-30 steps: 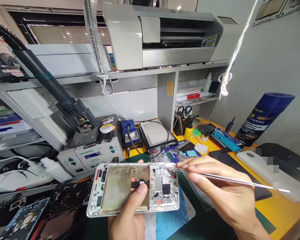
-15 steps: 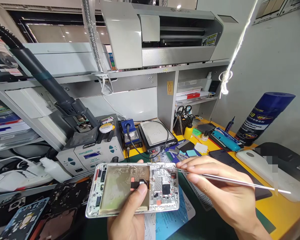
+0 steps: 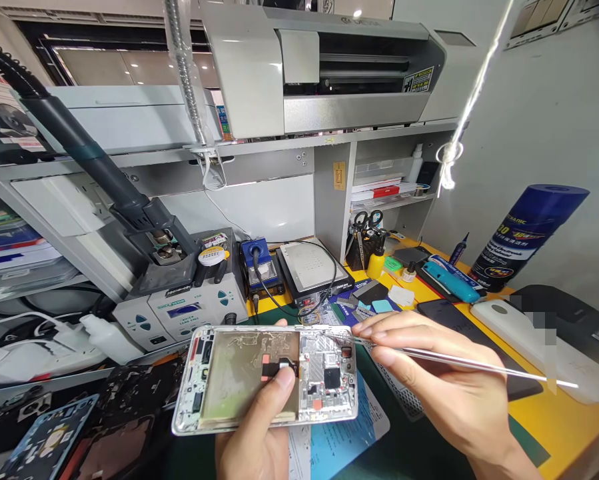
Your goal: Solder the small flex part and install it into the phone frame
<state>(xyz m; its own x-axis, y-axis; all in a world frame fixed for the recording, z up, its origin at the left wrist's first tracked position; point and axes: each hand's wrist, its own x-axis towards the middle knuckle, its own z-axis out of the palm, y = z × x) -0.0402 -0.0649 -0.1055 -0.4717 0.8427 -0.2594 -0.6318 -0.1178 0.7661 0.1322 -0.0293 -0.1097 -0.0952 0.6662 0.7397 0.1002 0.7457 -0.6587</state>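
Note:
An opened phone frame (image 3: 229, 393), silver-edged with a bare battery bay, lies nearly level in my left hand (image 3: 259, 427). My left thumb presses on a small black flex cable (image 3: 274, 367) with an orange patch; the other fingers are mostly hidden underneath. My right hand (image 3: 444, 380) pinches a pair of metal tweezers (image 3: 479, 364) between thumb and fingers. The tweezers' tips reach the upper right part of the frame, near a small square camera opening (image 3: 346, 352); whether they grip anything there is too fine to tell.
A blue-and-white sheet (image 3: 349, 427) lies on the green mat under the phone. Dismantled phone parts (image 3: 54, 440) are at lower left. Behind stand a hot-air station (image 3: 179, 310) and a soldering unit (image 3: 262, 270). A white phone (image 3: 539, 347) and spray can (image 3: 519, 233) are at right.
Almost nothing differs. The phone frame has shifted very slightly to the right, and the tweezers' rear end has moved slightly left. Both holds are the same.

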